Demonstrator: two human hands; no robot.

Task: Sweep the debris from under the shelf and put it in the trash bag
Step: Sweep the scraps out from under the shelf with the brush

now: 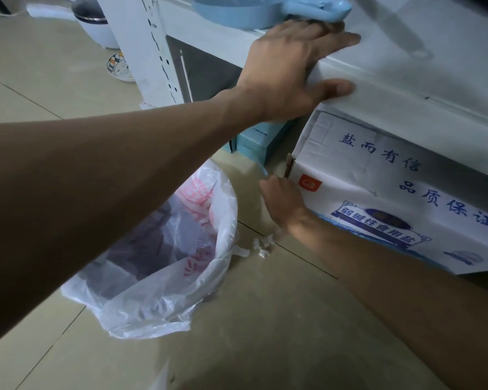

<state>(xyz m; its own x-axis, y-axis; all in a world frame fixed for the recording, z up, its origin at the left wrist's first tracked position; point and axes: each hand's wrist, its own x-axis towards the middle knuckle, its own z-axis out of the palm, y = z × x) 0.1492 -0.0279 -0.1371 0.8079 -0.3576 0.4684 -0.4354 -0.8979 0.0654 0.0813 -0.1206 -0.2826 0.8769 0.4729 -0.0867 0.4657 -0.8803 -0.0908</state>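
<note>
The white metal shelf [406, 111] bears the left hand [288, 71], fingers flat on top, thumb on its lip. Beneath it, a white cardboard box [378, 198] reads "盐而有信 品质保证". The right hand [282, 201] is at the box's corner, too blurred to tell its grip. A crinkly translucent trash bag [209, 280] gapes upward, with white debris [261, 247] scraps on the floor tiles just beside it.

White printed carton [406, 198] on tiled floor [265, 319], teal boxes [254, 142] just beside it, patterned bowl [119, 67], white pot [96, 26] farther back.

We look to be in a home pantry or kitchen corner: tiled floor [265, 319], white shelf [406, 88], salt carton [378, 198], patterned dish [119, 67].
</note>
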